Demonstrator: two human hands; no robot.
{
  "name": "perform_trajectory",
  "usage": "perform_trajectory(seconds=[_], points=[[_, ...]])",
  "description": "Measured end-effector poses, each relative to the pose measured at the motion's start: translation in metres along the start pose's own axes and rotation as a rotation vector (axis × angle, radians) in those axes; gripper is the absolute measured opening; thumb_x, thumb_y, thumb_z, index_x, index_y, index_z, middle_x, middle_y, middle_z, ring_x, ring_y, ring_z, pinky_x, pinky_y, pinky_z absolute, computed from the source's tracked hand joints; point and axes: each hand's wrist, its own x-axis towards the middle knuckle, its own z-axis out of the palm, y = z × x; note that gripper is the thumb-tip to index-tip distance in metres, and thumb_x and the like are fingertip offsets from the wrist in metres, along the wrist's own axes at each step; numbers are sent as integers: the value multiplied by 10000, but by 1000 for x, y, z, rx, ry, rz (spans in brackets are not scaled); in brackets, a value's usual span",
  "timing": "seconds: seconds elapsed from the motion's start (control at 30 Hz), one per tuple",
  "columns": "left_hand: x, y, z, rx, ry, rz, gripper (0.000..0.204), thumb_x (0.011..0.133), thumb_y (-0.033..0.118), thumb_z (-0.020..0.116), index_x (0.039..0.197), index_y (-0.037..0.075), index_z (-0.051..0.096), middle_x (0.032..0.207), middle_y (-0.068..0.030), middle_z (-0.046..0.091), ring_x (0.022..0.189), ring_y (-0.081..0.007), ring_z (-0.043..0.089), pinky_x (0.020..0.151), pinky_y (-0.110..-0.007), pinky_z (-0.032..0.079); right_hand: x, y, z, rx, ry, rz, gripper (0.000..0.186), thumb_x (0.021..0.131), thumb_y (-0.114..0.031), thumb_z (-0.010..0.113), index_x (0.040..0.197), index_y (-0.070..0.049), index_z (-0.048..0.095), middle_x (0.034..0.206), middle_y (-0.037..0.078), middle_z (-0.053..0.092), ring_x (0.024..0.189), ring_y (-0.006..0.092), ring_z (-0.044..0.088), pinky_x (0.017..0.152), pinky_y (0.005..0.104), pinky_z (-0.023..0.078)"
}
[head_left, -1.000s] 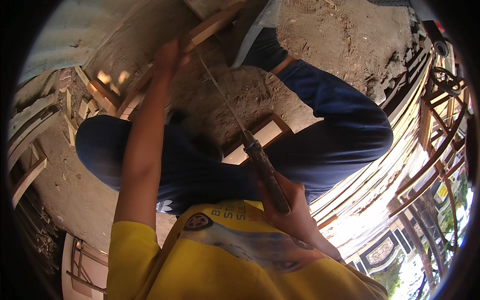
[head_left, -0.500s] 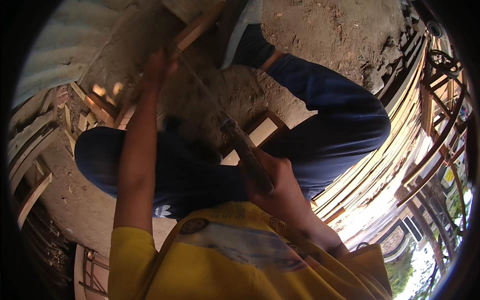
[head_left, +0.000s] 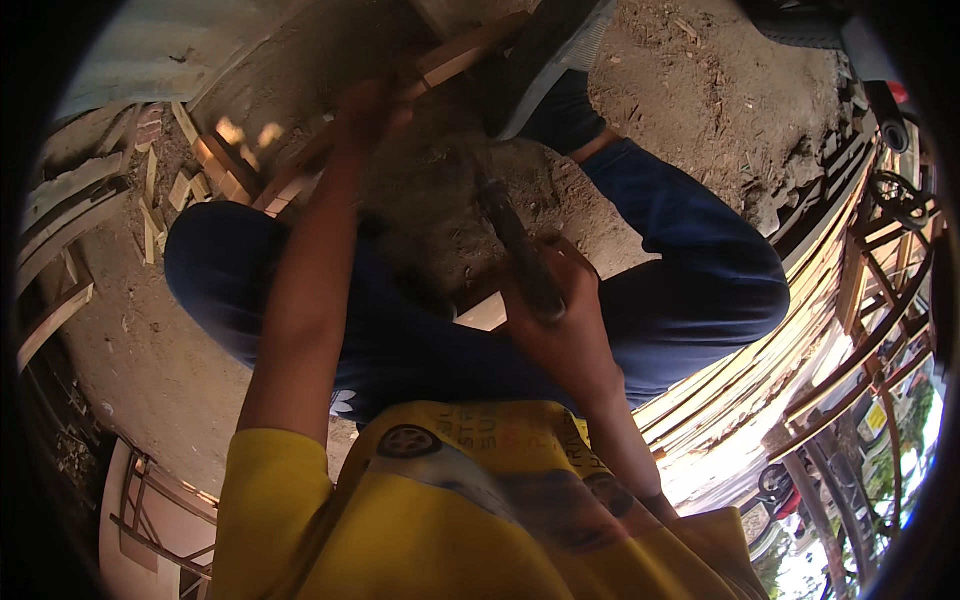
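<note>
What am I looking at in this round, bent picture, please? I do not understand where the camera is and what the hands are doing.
The camera sits on a person's head and looks down, so you see the person's own body from above: a yellow shirt at the bottom and dark blue trousers on bent knees. The wide lens bends straight edges, which makes the picture round. There is no machine here, only two bare hands. The right hand grips the dark handle of a tool; it is blurred, so I cannot tell its kind for sure. The left hand reaches forward and rests on a long wooden strip, which a shoe also seems to press on. Below is bare dirt ground, with small wood offcuts at the left and stacked wooden slats at the right.
</note>
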Motion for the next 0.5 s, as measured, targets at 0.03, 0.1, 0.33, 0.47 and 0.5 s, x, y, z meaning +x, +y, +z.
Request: perform_trajectory(seconds=[0.03,0.1,0.33,0.47,0.5], points=[[-3,-6,-4,11,46,5,465,720,327,742,1069,58,594,964,-171,666,923,-363,645,788,-473,508,-28,-5,-12,34,-1,39,87,877,-43,599,892,44,601,606,44,553,562,48,476,497,257,384],[-8,-11,2,10,118,28,446,722,318,740,1052,56,595,970,-172,669,922,-365,646,788,-471,510,-48,-7,-23,23,-1,64,91,880,-48,599,864,42,592,612,36,552,564,47,465,502,255,377],[-7,4,-19,-65,-50,-85,507,723,280,748,1146,73,559,1020,-165,653,964,-375,628,797,-466,515,-6,-1,6,-63,11,0,93,855,-67,631,865,22,604,623,131,574,558,211,593,520,320,425],[-1,14,-10,-25,29,-115,401,723,289,732,1019,48,607,975,-159,673,933,-352,653,797,-468,527,-68,-3,-19,-186,78,1,129,893,-85,611,834,27,585,629,40,534,574,95,466,512,287,381],[-2,14,-4,-29,65,-118,387,726,285,727,1008,46,612,970,-158,675,928,-350,655,799,-466,529,-62,-2,-18,-192,63,10,120,894,-79,607,839,27,591,633,32,536,583,79,463,515,283,385]])
